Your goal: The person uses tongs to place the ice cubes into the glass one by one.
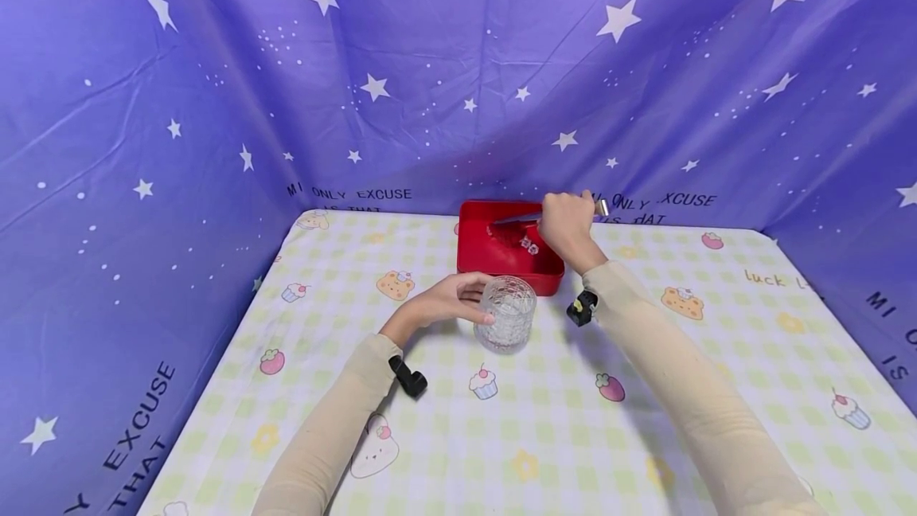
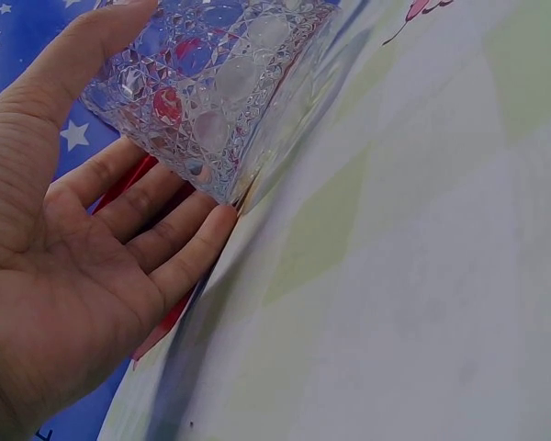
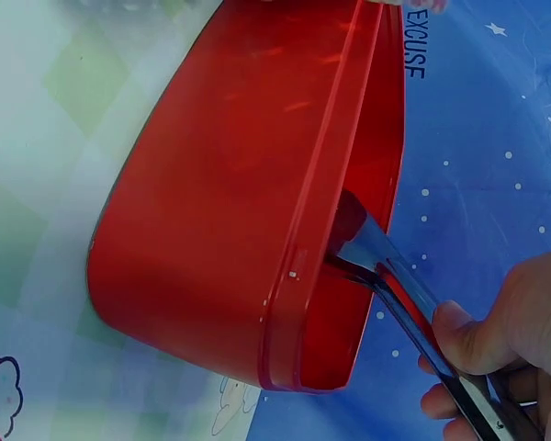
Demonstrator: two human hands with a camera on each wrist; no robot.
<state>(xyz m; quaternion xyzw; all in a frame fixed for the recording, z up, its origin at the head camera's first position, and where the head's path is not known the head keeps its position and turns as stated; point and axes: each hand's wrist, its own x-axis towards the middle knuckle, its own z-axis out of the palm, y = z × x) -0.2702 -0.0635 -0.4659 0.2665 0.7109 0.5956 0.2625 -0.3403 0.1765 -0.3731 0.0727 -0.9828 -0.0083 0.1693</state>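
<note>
My left hand point(image 1: 446, 301) holds a clear cut-glass tumbler point(image 1: 507, 321) from its left side, thumb across the near face and fingers behind. In the left wrist view the tumbler point(image 2: 216, 83) shows a diamond pattern, and the little finger is right at its base. My right hand point(image 1: 566, 223) grips metal tongs point(image 3: 409, 317) over the right part of a red box point(image 1: 544, 284). The tongs reach down past the rim, and the box wall hides their tips in the right wrist view. Small whitish-pink pieces point(image 1: 529, 245) lie inside the box.
A checked tablecloth point(image 1: 444, 428) with cupcake and bear prints covers the table. Purple star-printed curtains point(image 1: 430, 126) rise behind the table and at both sides. The red box stands at the table's far edge, just behind the tumbler. Each wrist wears a small black camera point(image 1: 408, 377).
</note>
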